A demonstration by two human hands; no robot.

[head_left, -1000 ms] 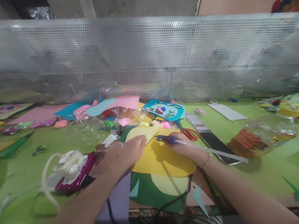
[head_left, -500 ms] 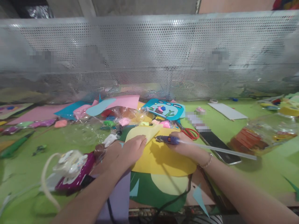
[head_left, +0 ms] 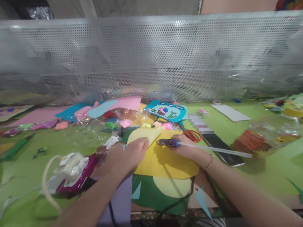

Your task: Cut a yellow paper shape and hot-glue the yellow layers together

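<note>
My right hand (head_left: pixel 187 148) is closed round a purple glue gun (head_left: pixel 168 142) with a clear glue stick (head_left: pixel 213 148) poking out of its back; the nozzle points left, just above a yellow foam sheet (head_left: pixel 163 159). My left hand (head_left: pixel 133 151) rests on the sheet's left edge, its fingers bent over and pressing on a pale yellow folded piece (head_left: pixel 145 133). The nozzle tip sits a short gap to the right of my left fingertips. Under the yellow sheet lie a green sheet (head_left: pixel 151 195) and a pale yellow shape (head_left: pixel 170 187).
Red-handled scissors (head_left: pixel 193 135) and a black phone (head_left: pixel 221 148) lie right of my right hand. A bag of clay pieces (head_left: pixel 118 121), a blue craft picture (head_left: pixel 169 111) and pink sheets (head_left: pixel 127 102) lie behind. A purple-and-white bag (head_left: pixel 71 173) sits left; a perforated metal screen (head_left: pixel 151 56) bounds the back.
The glue gun's nozzle has crept slightly left toward my left hand, and the glue stick's rear end has swung a little. My left hand has stayed put.
</note>
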